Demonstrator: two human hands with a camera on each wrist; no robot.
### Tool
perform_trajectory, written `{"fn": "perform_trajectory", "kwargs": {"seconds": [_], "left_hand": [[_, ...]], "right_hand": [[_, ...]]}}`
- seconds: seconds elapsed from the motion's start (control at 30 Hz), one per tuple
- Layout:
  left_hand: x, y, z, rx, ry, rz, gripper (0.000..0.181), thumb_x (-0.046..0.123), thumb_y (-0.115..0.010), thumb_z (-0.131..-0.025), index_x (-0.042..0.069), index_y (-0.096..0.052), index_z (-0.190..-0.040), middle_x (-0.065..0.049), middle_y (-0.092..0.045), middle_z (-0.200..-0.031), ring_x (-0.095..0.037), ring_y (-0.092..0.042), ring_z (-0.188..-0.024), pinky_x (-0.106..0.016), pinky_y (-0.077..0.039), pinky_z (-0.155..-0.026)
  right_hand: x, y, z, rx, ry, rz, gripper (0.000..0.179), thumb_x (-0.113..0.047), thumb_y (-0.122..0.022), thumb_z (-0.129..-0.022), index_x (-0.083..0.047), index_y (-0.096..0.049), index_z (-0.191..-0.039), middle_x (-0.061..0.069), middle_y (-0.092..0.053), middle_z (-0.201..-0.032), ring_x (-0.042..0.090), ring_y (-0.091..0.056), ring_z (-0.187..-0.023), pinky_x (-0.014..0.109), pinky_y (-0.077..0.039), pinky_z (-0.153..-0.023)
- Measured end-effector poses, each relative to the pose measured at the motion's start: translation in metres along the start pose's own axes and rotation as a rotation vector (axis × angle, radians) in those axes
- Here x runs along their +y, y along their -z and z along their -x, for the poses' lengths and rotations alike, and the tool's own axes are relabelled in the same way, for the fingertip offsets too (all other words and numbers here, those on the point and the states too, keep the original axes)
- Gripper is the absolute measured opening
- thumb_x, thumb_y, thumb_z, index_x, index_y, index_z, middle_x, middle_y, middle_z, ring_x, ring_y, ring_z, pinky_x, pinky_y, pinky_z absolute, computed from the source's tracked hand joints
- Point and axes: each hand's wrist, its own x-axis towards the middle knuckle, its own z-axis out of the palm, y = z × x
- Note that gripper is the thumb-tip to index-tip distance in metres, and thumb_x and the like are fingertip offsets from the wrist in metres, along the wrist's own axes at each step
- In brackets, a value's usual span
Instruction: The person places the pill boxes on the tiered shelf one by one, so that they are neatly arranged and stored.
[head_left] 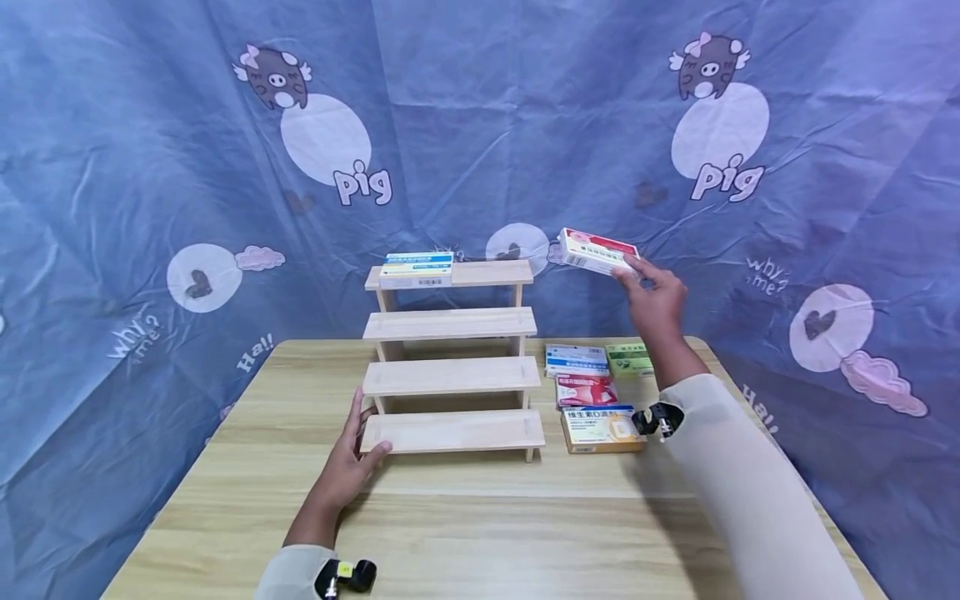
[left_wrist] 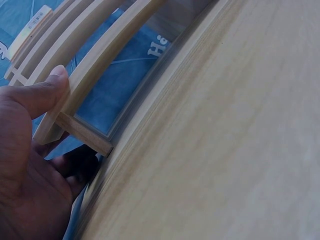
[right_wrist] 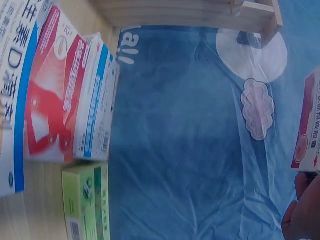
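A four-tier wooden step rack (head_left: 452,431) stands on the table, and my left hand (head_left: 351,460) holds the left end of its lowest step. In the left wrist view the thumb of my left hand (left_wrist: 30,145) lies over the board, with the other fingers below and behind it. My right hand (head_left: 657,302) is raised right of the rack, pinching a red and white medicine box (head_left: 597,250) by its right end. That medicine box (right_wrist: 309,127) shows only partly at the right wrist view's edge. A blue, yellow and white medicine box (head_left: 417,270) lies on the top step's left side.
Right of the rack lie a white and blue box (head_left: 576,360), a green box (head_left: 628,360), a red box (head_left: 585,390) and an orange and white vitamin D box (head_left: 602,430). A blue printed curtain (head_left: 465,108) hangs behind the wooden table (head_left: 480,533).
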Motion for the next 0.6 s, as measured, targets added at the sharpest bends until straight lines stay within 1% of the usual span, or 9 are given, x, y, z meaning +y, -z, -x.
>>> {"fn": "perform_trajectory", "kwargs": {"seconds": [0.07, 0.1, 0.17, 0.23, 0.33, 0.43, 0.53, 0.6], "left_hand": [[0.0, 0.0, 0.0, 0.0, 0.003, -0.006, 0.107, 0.017, -0.07, -0.108, 0.029, 0.012, -0.176, -0.029, -0.031, -0.176, -0.052, -0.04, -0.158, -0.008, -0.041, -0.105], [0.0, 0.0, 0.0, 0.001, 0.006, -0.008, 0.107, 0.017, -0.07, -0.108, 0.029, 0.011, -0.176, -0.029, -0.031, -0.176, -0.052, -0.04, -0.158, -0.008, -0.041, -0.105], [0.0, 0.0, -0.001, 0.004, 0.011, -0.013, 0.107, 0.017, -0.07, -0.108, 0.029, 0.011, -0.177, -0.029, -0.031, -0.176, -0.052, -0.04, -0.159, -0.008, -0.04, -0.105], [0.0, 0.0, -0.001, 0.005, 0.015, -0.017, 0.107, 0.017, -0.07, -0.108, 0.029, 0.012, -0.176, -0.028, -0.031, -0.176, -0.052, -0.039, -0.159, -0.008, -0.04, -0.105], [0.0, 0.0, -0.001, 0.006, 0.019, -0.015, 0.107, 0.017, -0.07, -0.108, 0.031, 0.012, -0.176, -0.028, -0.03, -0.176, -0.052, -0.039, -0.159, -0.008, -0.04, -0.105], [0.001, 0.0, -0.001, 0.008, 0.023, -0.015, 0.107, 0.018, -0.07, -0.108, 0.032, 0.012, -0.176, -0.028, -0.03, -0.177, -0.051, -0.039, -0.159, -0.008, -0.04, -0.105], [0.001, 0.0, -0.001, 0.007, 0.023, -0.016, 0.107, 0.018, -0.07, -0.108, 0.032, 0.012, -0.176, -0.028, -0.031, -0.176, -0.051, -0.039, -0.159, -0.008, -0.04, -0.105], [0.001, 0.0, -0.001, 0.005, 0.021, -0.014, 0.107, 0.018, -0.07, -0.108, 0.033, 0.012, -0.176, -0.028, -0.031, -0.176, -0.051, -0.039, -0.159, -0.008, -0.04, -0.105]], "right_hand": [[-0.001, -0.006, -0.001, 0.013, 0.017, -0.01, 0.041, -0.027, -0.082, -0.1, -0.018, -0.075, -0.14, 0.015, -0.068, -0.152, 0.034, -0.059, -0.139, 0.04, -0.045, -0.11], [-0.002, -0.009, -0.001, 0.016, 0.021, -0.014, 0.041, -0.026, -0.082, -0.1, -0.017, -0.075, -0.14, 0.016, -0.068, -0.151, 0.035, -0.059, -0.138, 0.043, -0.045, -0.112], [-0.003, -0.015, -0.002, 0.018, 0.039, -0.023, 0.04, -0.023, -0.083, -0.099, -0.015, -0.076, -0.138, 0.017, -0.069, -0.15, 0.037, -0.06, -0.139, 0.049, -0.044, -0.117], [-0.006, -0.021, -0.002, 0.006, 0.041, -0.032, 0.041, -0.023, -0.083, -0.099, -0.014, -0.076, -0.138, 0.016, -0.069, -0.151, 0.037, -0.059, -0.142, 0.051, -0.043, -0.119], [-0.01, -0.03, 0.0, -0.019, 0.036, -0.036, 0.041, -0.025, -0.082, -0.1, -0.017, -0.075, -0.14, 0.013, -0.067, -0.154, 0.034, -0.058, -0.145, 0.051, -0.048, -0.117], [-0.013, -0.038, 0.002, -0.036, 0.035, -0.036, 0.042, -0.026, -0.082, -0.1, -0.018, -0.074, -0.14, 0.013, -0.066, -0.155, 0.034, -0.058, -0.143, 0.05, -0.051, -0.112], [-0.015, -0.046, 0.004, -0.038, 0.057, -0.015, 0.041, -0.026, -0.082, -0.1, -0.019, -0.075, -0.14, 0.014, -0.067, -0.154, 0.036, -0.059, -0.141, 0.052, -0.052, -0.111], [-0.016, -0.05, 0.006, -0.04, 0.082, -0.01, 0.041, -0.025, -0.083, -0.099, -0.018, -0.076, -0.139, 0.015, -0.066, -0.154, 0.038, -0.06, -0.141, 0.054, -0.05, -0.112]]}}
